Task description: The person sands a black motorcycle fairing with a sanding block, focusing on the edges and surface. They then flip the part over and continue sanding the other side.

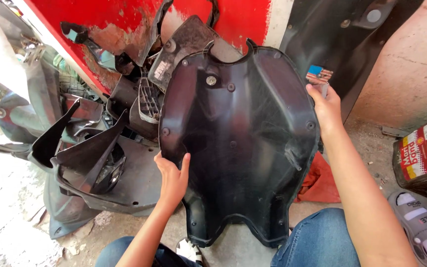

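Head view: holding up large black plastic scooter body panel point(238, 148); left hand point(172, 179) clamped on edge, right hand point(326, 108) pinching opposite rim; steady two-handed hold needed.

A dusty black plastic panel point(238, 143) fills the centre. At eleven o'clock, a red wall point(119, 15) (paint chipped to pale patches). At five o'clock, blue jeans point(322, 237); at three, a red-and-yellow labelled can point(423, 155).

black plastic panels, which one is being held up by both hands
The large dusty black plastic shield-shaped panel in the middle: the left hand grips its left edge, the right hand its upper right edge. The other black panels lie piled at left.
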